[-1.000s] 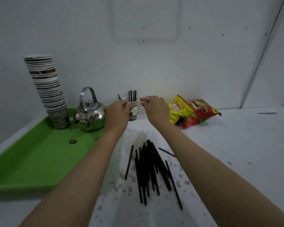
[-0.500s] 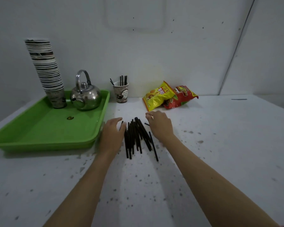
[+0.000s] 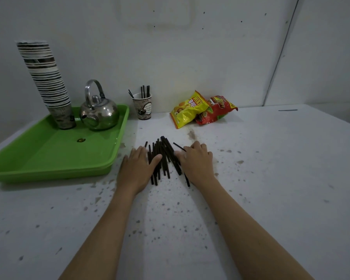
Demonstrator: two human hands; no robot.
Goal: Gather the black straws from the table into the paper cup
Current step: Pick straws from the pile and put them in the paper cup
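A pile of several black straws lies on the white table in the middle. My left hand rests flat on the pile's left side, thumb over some straws. My right hand presses down on the pile's right side, fingers spread, with one stray straw poking out beyond its fingertips. Neither hand has lifted a straw. The paper cup stands upright at the back by the wall, holding several black straws.
A green tray on the left carries a steel kettle and a tall stack of paper cups. A yellow snack bag and a red one lie at the back right. The table is speckled with dark spots.
Both hands came back from the paper cup to the straw pile and now press in on it from either side, closer together than half a second ago.
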